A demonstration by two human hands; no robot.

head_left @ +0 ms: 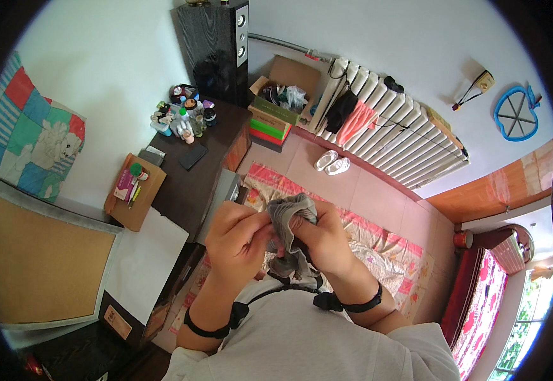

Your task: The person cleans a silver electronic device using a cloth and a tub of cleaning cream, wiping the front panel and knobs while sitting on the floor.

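Note:
Up in front of my chest I hold a grey sock (289,213), its knit bunched and creased, with a loose part hanging down between my hands. My left hand (237,240) pinches the sock's left side, fingers curled inward. On the other side my right hand (328,240) grips it, with the thumb pressed against the fabric and some fingers hidden behind it. A black strap circles each forearm.
Below my hands a pink patterned cloth (276,181) covers part of the tiled floor. White shoes (332,163) stand near the radiator (410,130). To the left, a dark desk (168,184) bears bottles and a cardboard box (153,203). A bed (483,298) stands at right.

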